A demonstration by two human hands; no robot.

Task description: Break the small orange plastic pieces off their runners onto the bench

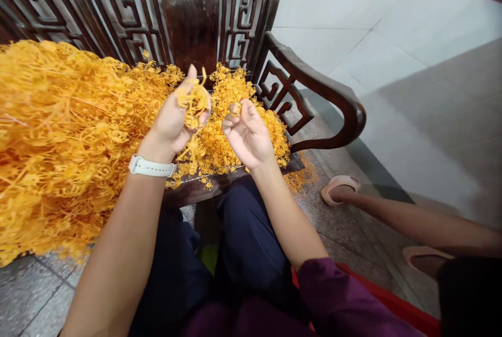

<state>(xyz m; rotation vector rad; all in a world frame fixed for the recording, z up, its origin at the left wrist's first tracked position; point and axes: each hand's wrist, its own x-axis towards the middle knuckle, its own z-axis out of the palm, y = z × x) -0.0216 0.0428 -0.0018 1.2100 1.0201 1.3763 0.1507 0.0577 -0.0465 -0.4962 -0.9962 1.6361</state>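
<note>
My left hand point(177, 116) is raised palm-up over a dark wooden bench seat point(219, 182), its fingers curled around a small bunch of yellow plastic sprigs point(193, 100). A white watch band point(152, 167) wraps that wrist. My right hand point(246, 130) sits just to its right, fingers bent in a pinch on one small yellow piece point(235, 109). Behind both hands lies a small heap of loose yellow pieces point(235, 133) on the seat.
A huge pile of yellow sprigs point(58, 138) covers the left of the bench. The carved backrest point(176, 7) and curved armrest point(314, 101) stand behind and right. Another person's legs in pink slippers point(339, 186) stretch across the floor at right. A red bin edge point(396, 305) is near my lap.
</note>
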